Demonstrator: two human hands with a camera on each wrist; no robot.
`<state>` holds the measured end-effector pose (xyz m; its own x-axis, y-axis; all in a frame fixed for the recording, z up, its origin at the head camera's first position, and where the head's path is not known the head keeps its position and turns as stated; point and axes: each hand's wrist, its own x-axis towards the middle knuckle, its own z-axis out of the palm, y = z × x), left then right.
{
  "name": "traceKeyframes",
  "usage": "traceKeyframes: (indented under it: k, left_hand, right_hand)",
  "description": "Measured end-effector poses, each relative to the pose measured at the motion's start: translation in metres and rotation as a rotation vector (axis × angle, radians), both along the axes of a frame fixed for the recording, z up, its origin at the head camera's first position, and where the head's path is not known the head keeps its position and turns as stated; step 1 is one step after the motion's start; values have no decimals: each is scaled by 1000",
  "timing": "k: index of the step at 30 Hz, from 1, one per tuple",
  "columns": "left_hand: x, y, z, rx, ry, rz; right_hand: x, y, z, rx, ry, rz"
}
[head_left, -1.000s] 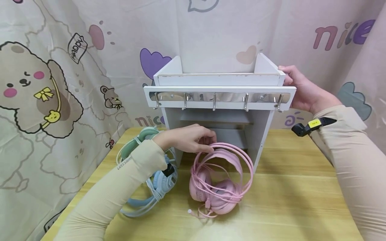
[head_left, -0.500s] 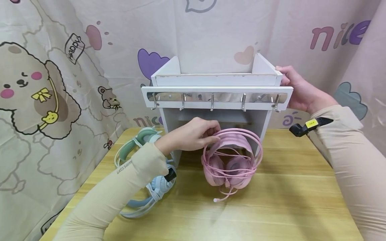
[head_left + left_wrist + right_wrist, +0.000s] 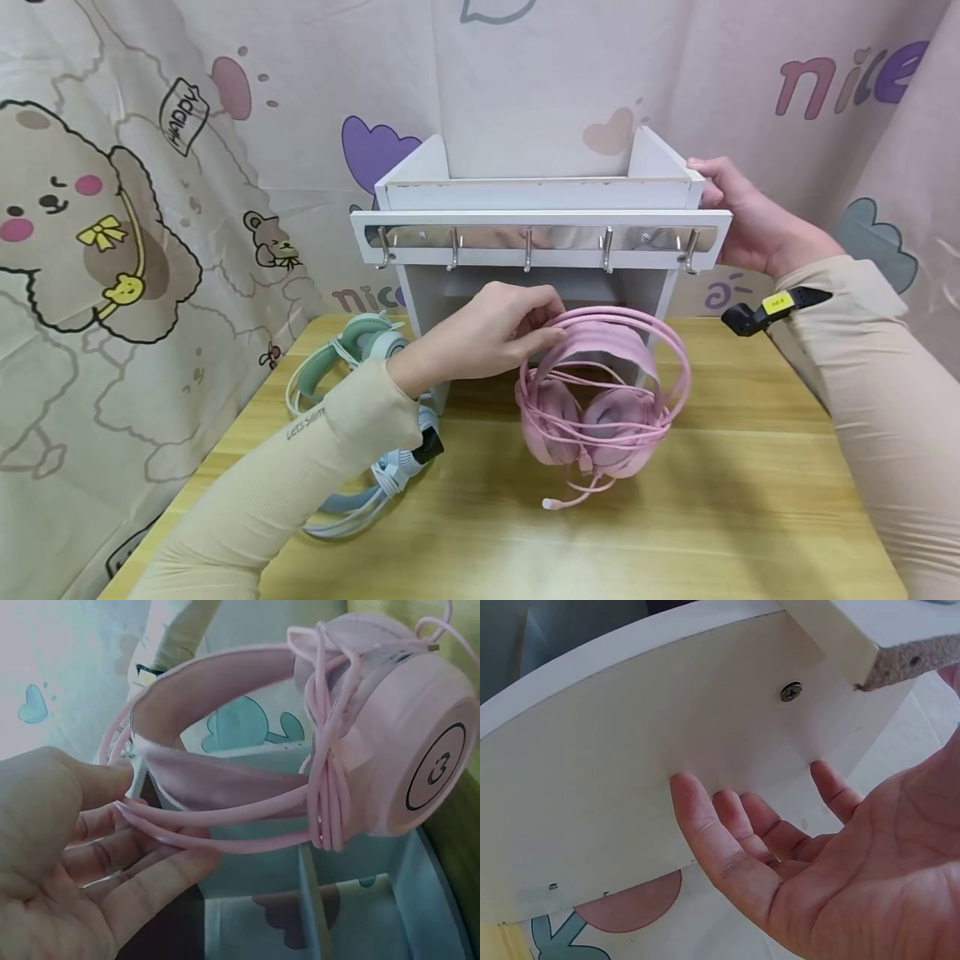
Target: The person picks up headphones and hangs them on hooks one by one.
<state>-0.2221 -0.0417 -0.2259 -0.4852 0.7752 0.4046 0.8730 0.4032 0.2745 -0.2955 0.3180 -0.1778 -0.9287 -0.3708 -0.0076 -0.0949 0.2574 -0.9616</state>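
Toward the left edge of the wooden table (image 3: 675,542), blue headphones (image 3: 347,502) are laid, with green headphones (image 3: 318,375) beyond them near the far left corner. Over the middle of the surface, pink headphones (image 3: 615,421) are held headband uppermost by the left hand (image 3: 502,329); the twin headband tubes (image 3: 262,844) are pinched between its thumb and fingers. Whether the surface is touched by the microphone tip (image 3: 553,504) cannot be told. With the earcups hanging to one side of the pinch, a twist or slip could be caused by their weight. The wrapped cable (image 3: 326,780) could be snagged on a hook (image 3: 528,250) if brought close. Farther back, the white rack (image 3: 540,218) is stood toward the far edge, its side panel (image 3: 630,787) pressed by the spread, nearly straight fingers of the right hand (image 3: 757,221). Were that bracing eased during a knock, the rack could be tipped or shifted.
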Motion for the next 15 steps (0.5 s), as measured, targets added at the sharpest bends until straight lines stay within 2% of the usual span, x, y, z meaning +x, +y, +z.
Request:
traceKeyframes:
  k: [6, 15]
  left_hand:
    - [9, 5, 9, 36, 22, 27]
    - [15, 11, 22, 67, 47, 42]
  right_hand:
    - [-3, 2, -1, 13, 13, 11]
    - [-6, 3, -1, 25, 4, 5]
